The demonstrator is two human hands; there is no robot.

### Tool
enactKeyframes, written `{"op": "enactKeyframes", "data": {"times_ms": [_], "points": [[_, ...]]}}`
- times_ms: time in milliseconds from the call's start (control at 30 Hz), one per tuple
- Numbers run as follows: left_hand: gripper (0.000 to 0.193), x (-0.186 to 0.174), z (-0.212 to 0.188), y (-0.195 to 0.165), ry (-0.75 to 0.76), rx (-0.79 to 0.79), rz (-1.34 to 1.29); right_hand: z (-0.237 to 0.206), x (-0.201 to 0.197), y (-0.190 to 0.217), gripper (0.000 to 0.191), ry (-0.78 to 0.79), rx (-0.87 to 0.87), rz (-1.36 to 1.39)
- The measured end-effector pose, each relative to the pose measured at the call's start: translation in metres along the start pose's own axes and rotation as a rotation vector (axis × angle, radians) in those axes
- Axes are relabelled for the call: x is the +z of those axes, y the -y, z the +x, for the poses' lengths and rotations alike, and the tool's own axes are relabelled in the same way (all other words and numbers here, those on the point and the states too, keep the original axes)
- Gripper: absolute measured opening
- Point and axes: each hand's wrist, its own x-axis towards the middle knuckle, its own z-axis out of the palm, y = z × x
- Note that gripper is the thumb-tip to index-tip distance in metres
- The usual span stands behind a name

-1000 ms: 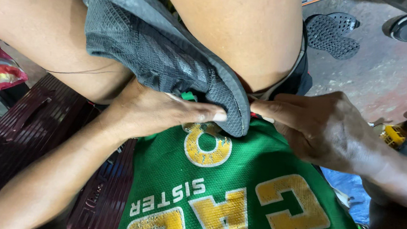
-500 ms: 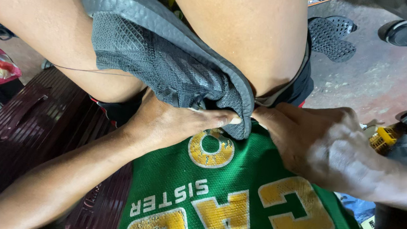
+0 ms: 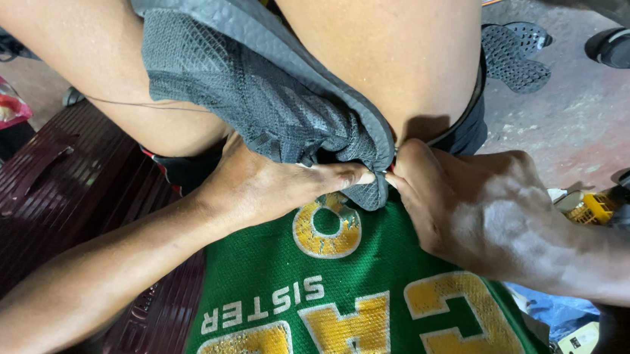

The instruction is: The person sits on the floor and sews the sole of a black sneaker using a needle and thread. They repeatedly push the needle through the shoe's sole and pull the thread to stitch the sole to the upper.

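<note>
Between the knees, left hand (image 3: 269,184) and right hand (image 3: 472,210) pinch the dark grey mesh shoe (image 3: 261,96) at six o'clock; keep grip firm.

— How's the light?

— Bright and warm from above. The bare thighs either side of the grey shoe (image 3: 261,96) are strongly lit, with a slight sheen.

— Shadows?

— Deep under the shoe's toe, where the left hand (image 3: 269,184) tucks in, and dark along the lower corner left of the shoe, over the maroon crate (image 3: 39,206).

— Sharpness?

— The shoe's mesh is crisp. The floor (image 3: 600,126) right of the shoe shows a dull glare; the frame edges stretch a little.
</note>
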Motion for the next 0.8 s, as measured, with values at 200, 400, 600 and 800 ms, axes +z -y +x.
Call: {"op": "enactKeyframes", "data": {"times_ms": [200,400,600,800], "points": [[0.031,0.003,0.007,-0.018,0.069,0.084,-0.128,0.01,0.018,-0.002,0.018,-0.221,-0.093,-0.508],[0.04,-0.008,0.014,-0.058,-0.061,-0.077,0.501,0.012,0.012,-0.008,0.012,-0.114,0.008,0.087],[0.032,-0.023,0.002,-0.094,-0.108,-0.243,0.27,-0.005,0.005,-0.032,0.012,-0.085,0.038,0.188],[0.016,-0.016,-0.059,-0.113,-0.686,0.002,0.606,0.015,-0.026,-0.007,0.025,-0.133,-0.039,0.032]]}}
